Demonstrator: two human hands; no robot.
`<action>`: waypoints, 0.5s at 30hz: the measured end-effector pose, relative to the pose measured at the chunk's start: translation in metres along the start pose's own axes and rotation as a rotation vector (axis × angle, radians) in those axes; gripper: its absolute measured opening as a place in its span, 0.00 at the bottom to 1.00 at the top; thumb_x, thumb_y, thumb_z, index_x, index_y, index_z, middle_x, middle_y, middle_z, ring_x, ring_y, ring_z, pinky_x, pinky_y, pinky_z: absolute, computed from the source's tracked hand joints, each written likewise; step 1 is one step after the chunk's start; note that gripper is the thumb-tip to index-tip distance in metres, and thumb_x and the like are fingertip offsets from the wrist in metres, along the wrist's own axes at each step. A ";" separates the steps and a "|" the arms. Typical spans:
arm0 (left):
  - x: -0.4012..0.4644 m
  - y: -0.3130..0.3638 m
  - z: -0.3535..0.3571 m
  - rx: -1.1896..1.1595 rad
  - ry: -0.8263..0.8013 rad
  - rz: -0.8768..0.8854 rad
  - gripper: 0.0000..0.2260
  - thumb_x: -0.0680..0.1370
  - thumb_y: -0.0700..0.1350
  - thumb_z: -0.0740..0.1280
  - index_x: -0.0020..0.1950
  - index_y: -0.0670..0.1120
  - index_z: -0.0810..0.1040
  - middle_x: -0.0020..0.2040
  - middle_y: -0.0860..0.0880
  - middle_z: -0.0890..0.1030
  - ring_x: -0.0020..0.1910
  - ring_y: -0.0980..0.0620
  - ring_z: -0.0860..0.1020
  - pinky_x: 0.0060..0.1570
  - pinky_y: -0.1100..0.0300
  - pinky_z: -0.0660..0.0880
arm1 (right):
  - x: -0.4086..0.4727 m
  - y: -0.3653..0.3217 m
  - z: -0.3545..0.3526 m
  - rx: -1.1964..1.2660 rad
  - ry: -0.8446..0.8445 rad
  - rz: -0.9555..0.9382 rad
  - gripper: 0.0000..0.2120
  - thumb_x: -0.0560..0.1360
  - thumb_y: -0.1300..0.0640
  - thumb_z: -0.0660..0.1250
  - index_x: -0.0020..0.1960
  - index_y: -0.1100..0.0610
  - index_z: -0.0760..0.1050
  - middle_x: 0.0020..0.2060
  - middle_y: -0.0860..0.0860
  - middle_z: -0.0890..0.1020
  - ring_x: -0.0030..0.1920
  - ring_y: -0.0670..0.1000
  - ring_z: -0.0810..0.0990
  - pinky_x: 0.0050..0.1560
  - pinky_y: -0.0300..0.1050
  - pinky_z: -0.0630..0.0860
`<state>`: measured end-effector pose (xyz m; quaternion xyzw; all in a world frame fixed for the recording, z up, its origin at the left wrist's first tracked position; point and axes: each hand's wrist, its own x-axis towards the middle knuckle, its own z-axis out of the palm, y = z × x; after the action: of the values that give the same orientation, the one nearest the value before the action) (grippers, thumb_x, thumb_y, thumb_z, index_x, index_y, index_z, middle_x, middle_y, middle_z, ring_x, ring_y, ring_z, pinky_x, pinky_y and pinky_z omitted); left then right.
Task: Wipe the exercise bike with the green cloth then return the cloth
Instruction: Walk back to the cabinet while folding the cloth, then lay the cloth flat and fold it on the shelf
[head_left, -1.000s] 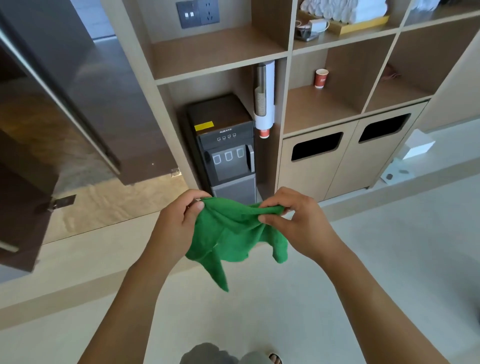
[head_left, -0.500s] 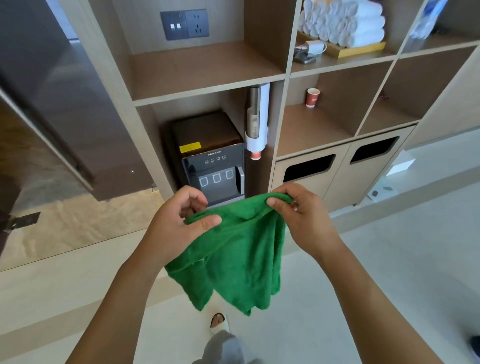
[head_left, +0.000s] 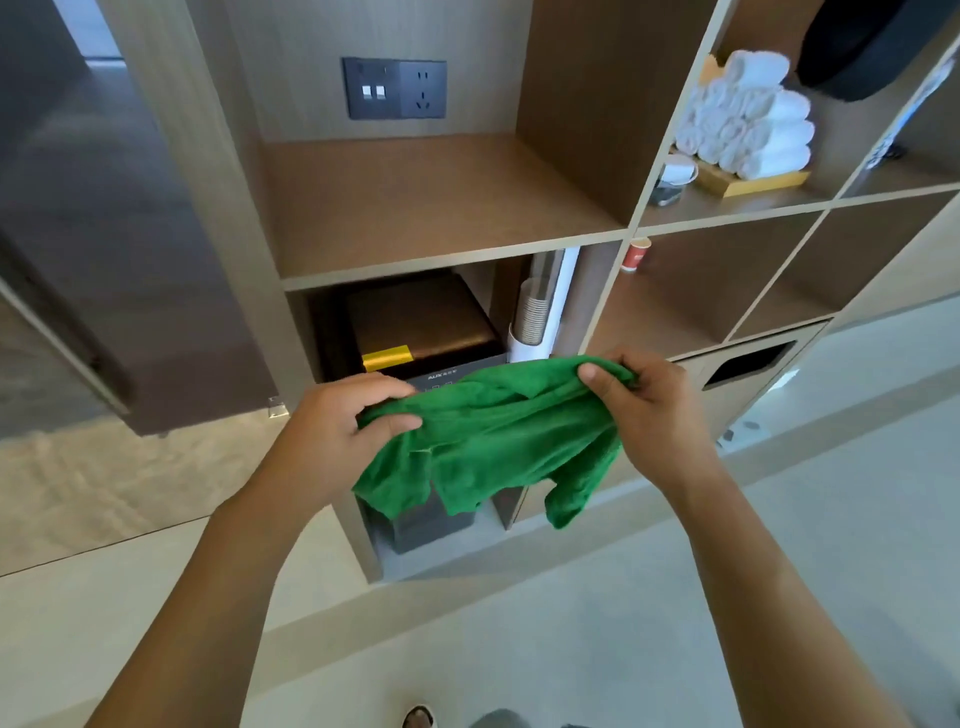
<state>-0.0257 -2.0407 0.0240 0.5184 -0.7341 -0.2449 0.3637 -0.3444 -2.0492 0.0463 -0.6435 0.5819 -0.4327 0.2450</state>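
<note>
Evidently near the end: both hands, left (head_left: 337, 431) and right (head_left: 649, 415), pinch the crumpled green cloth (head_left: 493, 441) before the wooden shelf unit (head_left: 447, 249); wiping is probably done, returning remains.

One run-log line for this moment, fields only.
phase: return cloth | hands: left hand, right hand grip green cloth | location: before shelf unit | bike: out of view

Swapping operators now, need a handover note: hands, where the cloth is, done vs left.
Left hand pinches the left edge of the green cloth; right hand grips its right edge.
Cloth hangs bunched between both hands, in front of the shelf unit and the water dispenser.
Exercise bike is not in view, so the wiping cannot be confirmed.
Left: set the cloth down at its place, which is not evident from this view.
</note>
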 end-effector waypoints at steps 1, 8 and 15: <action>0.007 -0.005 0.000 -0.013 0.013 0.002 0.09 0.78 0.45 0.74 0.58 0.50 0.87 0.52 0.61 0.85 0.54 0.63 0.81 0.52 0.74 0.72 | 0.006 0.001 0.003 -0.019 -0.009 0.003 0.09 0.82 0.48 0.70 0.44 0.48 0.82 0.34 0.47 0.83 0.35 0.46 0.80 0.34 0.41 0.74; 0.064 -0.026 -0.001 -0.112 0.164 0.106 0.07 0.80 0.41 0.72 0.56 0.49 0.86 0.52 0.61 0.83 0.54 0.59 0.82 0.54 0.69 0.74 | 0.053 0.012 0.009 -0.014 -0.014 -0.031 0.08 0.82 0.49 0.70 0.45 0.47 0.83 0.35 0.45 0.83 0.36 0.46 0.80 0.36 0.44 0.75; 0.137 -0.011 0.005 0.006 0.282 0.174 0.08 0.81 0.45 0.69 0.57 0.56 0.83 0.52 0.64 0.83 0.53 0.61 0.82 0.52 0.71 0.73 | 0.107 0.026 0.017 0.019 -0.065 -0.157 0.06 0.82 0.44 0.67 0.46 0.39 0.79 0.37 0.40 0.82 0.38 0.43 0.79 0.35 0.30 0.70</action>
<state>-0.0502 -2.1736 0.0517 0.4832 -0.7187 -0.1349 0.4815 -0.3494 -2.1602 0.0456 -0.6986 0.5171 -0.4350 0.2354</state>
